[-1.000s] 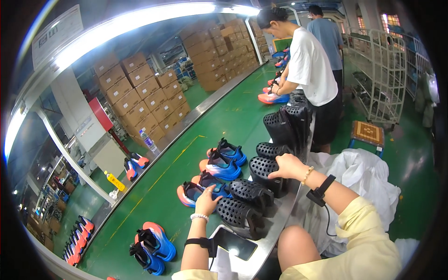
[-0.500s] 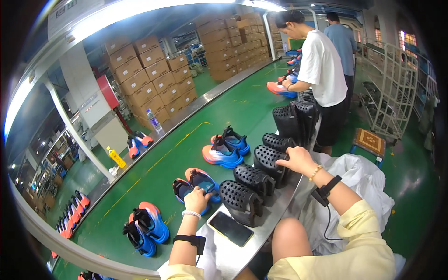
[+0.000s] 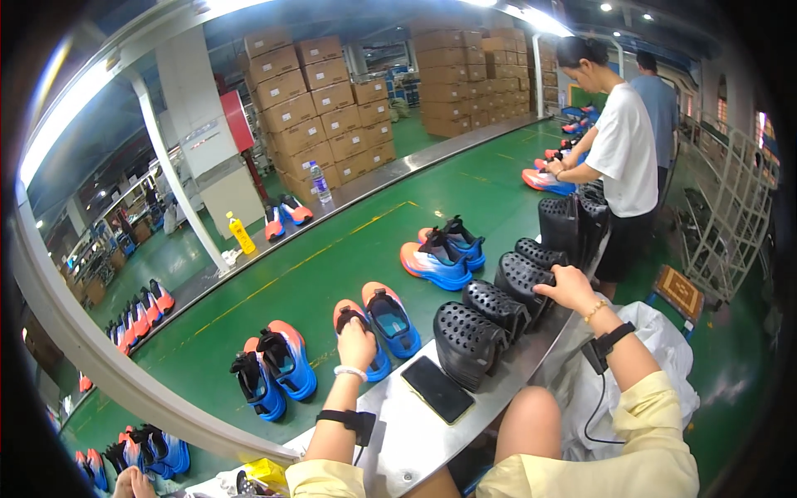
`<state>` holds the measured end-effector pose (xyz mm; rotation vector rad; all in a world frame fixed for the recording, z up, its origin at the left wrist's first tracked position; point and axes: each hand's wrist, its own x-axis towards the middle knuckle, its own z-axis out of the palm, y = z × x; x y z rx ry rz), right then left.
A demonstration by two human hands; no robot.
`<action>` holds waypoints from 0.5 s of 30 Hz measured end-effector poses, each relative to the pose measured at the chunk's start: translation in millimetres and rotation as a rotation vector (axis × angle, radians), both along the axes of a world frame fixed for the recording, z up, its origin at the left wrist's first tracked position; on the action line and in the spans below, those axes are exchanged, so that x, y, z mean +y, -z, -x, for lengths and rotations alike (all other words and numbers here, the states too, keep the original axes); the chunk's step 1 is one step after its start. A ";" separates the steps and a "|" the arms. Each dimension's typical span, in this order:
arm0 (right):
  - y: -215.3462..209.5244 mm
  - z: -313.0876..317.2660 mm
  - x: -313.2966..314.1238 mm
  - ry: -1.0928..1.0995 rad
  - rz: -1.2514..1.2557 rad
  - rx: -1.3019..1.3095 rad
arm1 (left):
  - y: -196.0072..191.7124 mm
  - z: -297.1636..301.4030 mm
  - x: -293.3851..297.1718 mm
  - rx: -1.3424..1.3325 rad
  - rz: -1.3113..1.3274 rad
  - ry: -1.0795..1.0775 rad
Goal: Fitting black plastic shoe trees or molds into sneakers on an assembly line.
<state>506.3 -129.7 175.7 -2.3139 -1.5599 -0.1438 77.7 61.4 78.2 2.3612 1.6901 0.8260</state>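
My left hand (image 3: 357, 343) is closed over the top of a blue, white and orange sneaker (image 3: 379, 365), its fingers at the collar and tongue and partly hidden. The matching sneaker (image 3: 393, 322) stands just to the right, toe pointing away. My right hand (image 3: 573, 289) grips the upper edge of a black clog with round holes (image 3: 521, 275), thumb on the near side. Its fingertips are partly hidden. More black clogs stand in a row along the bench edge, including a near one (image 3: 463, 339) and tall upright ones (image 3: 558, 226).
A phone (image 3: 437, 390) lies on the metal ledge (image 3: 398, 452). Sneaker pairs stand left (image 3: 286, 361) and beyond (image 3: 437, 264) on the green belt (image 3: 332, 266). A co-worker in white (image 3: 623, 141) handles sneakers at far right. Bottles (image 3: 241, 236) stand on the far ledge.
The view has turned left, so the scene sits farther right. The pair by my left hand now stands more upright and apart, with my hand on its left shoe. My right hand stays on the clog.
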 end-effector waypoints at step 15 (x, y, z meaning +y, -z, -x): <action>-131.6 240.1 19.9 -0.575 0.057 -0.188 | 27.2 10.9 -53.2 -0.884 -0.098 -0.065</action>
